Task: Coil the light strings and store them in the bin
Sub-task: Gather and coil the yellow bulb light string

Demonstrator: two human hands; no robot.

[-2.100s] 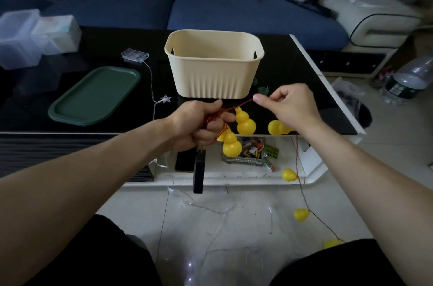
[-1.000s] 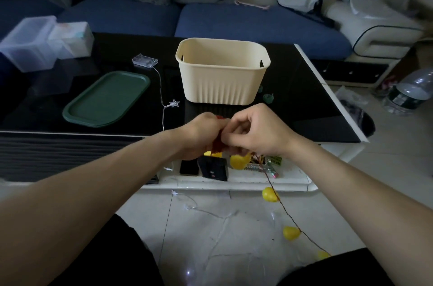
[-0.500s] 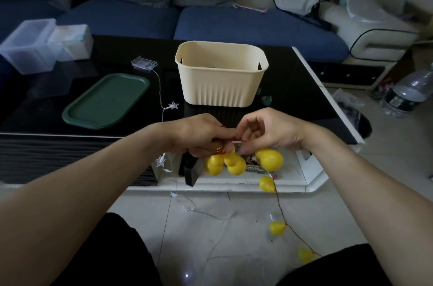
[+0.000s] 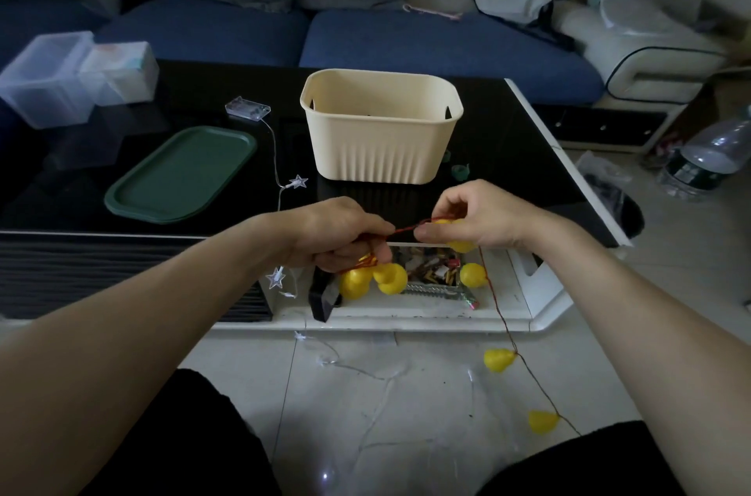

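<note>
My left hand (image 4: 339, 233) grips a small coil of red wire with yellow gourd-shaped lights (image 4: 376, 279) hanging under it. My right hand (image 4: 471, 217) pinches the same red wire (image 4: 410, 228) just right of it and holds one yellow gourd. The rest of that string (image 4: 512, 349) trails down to the floor with more gourds. The cream bin (image 4: 380, 125) stands on the black table just beyond my hands. A second string with clear star lights (image 4: 298, 181) runs from a clear battery box (image 4: 248, 108) over the table edge to the floor.
A green tray (image 4: 183, 174) lies on the table (image 4: 508, 154) to the left, with clear plastic boxes (image 4: 48, 79) at the far left. A blue sofa (image 4: 426, 36) is behind. A water bottle (image 4: 707, 158) lies on the floor at right. Snack packets (image 4: 430, 272) sit on the lower shelf.
My hands have drawn apart a little, stretching a short length of red wire between them. More gourds have risen off the floor toward my hands.
</note>
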